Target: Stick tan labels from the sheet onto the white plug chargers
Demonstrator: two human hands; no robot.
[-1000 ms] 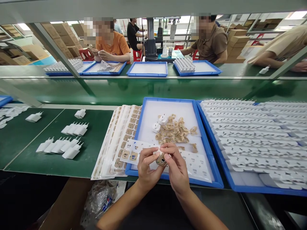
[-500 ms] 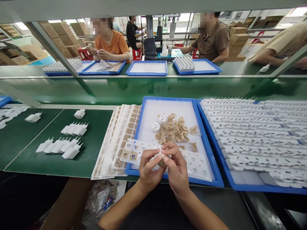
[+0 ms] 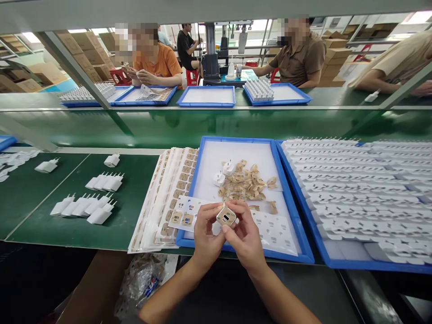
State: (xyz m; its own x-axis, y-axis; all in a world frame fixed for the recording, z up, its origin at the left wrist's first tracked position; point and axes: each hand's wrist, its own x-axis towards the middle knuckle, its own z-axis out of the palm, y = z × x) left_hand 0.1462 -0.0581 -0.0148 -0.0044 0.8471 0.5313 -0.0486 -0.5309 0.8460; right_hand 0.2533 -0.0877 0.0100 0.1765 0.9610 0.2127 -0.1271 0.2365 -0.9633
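Between my fingers is a white plug charger (image 3: 226, 217), its port face turned up toward me with a tan sticker on it. My left hand (image 3: 209, 231) grips it from the left, and my right hand (image 3: 245, 234) from the right, with the thumb at the lower edge of the face. Beneath my hands lies a white sticker sheet (image 3: 275, 231) with cut-outs and a couple of tan stickers at its left end. Just beyond, a heap of crumpled tan peelings (image 3: 243, 182) and two white chargers (image 3: 219, 179) rest in the blue-rimmed tray (image 3: 236, 138).
Stacked sticker sheets (image 3: 165, 198) lie left of the tray. Several white chargers (image 3: 101, 211) stand farther left on the green table. At right, another blue tray (image 3: 337, 262) holds rows of chargers. Co-workers (image 3: 158, 58) sit across, behind a raised shelf.
The charger has turned in my hands, so its stickered port face now shows upward. My fingers have spread to its sides.
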